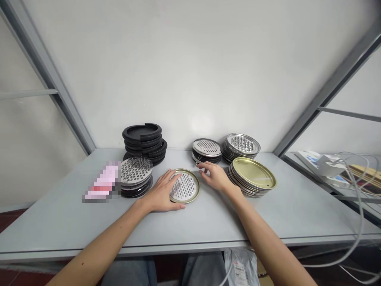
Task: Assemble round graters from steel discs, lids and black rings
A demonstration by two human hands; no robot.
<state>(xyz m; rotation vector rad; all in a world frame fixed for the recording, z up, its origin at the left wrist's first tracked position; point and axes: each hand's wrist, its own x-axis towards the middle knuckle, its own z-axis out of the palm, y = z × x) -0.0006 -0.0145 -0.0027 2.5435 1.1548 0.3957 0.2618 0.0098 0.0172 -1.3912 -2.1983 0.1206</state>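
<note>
At the middle of a pale grey table, our left hand lies spread, thumb and fingers wide apart, around the left side of a round silver metal grater disc with raised teeth, which lies flat within the rim of a shallow gold-toned metal lid. Our right hand hovers to the right, fingers bent and thumb drawn near them, beside a stack of silver perforated discs and black rounds; whether it pinches anything small we cannot tell. A pile of round gold-toned metal lids stands just beyond our right wrist, a stack of silver toothed discs to the left of our left hand. To work well here, we judge, our left hand should bear lightly on the gold rim so that the lid does not slide, with fingertips clear of the sharp-looking teeth, while our right hand takes anything small squarely between thumb and forefinger. The disc should sit level within the rim all round before we press on it.
</note>
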